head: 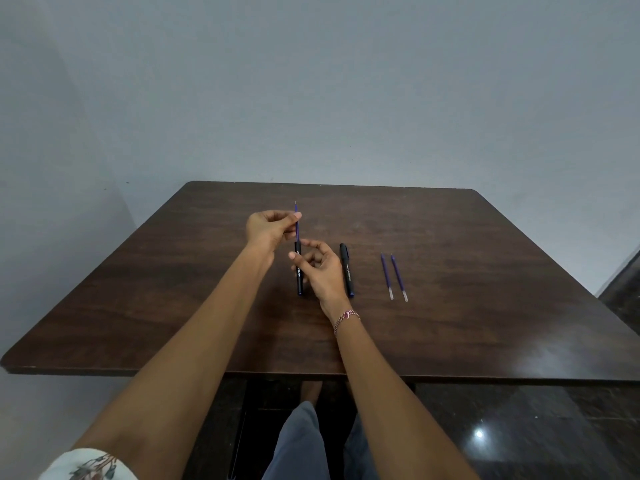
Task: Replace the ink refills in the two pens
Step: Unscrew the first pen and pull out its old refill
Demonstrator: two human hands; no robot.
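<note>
A black pen barrel (299, 280) stands nearly upright over the middle of the dark wooden table (467, 230). My right hand (320, 271) grips it between thumb and fingers. A blue refill (297, 231) sticks out of the barrel's top, tip upward, and my left hand (268, 230) pinches it near its upper end. A second black pen (346, 270), capped, lies on the table just right of my right hand. Two spare blue refills (387, 277) (399, 278) lie side by side further right.
The table stands against a plain grey wall. Its front edge is close to my body, and my legs and a foot show below it. A dark glossy floor lies to the right.
</note>
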